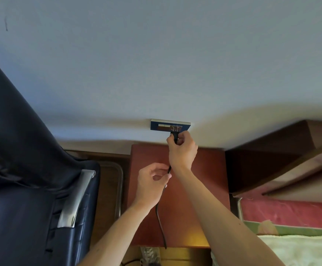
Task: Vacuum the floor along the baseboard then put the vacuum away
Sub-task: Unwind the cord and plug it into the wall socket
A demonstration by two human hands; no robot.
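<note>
A blue wall socket plate [156, 126] sits low on the pale wall above a reddish-brown bedside cabinet [204, 169]. My right hand [183, 150] grips a black plug [174, 136] right at the socket's right side. The plug's black cord [161, 219] runs down over the cabinet top and off its front edge. My left hand [151, 184] pinches the cord a short way below the plug. The vacuum itself is out of sight.
A dark navy leather chair [31, 169] with a chrome armrest [75, 198] fills the left. A bed with a dark wooden headboard [281, 160], a red mattress edge and a pale blanket [294, 248] lies to the right.
</note>
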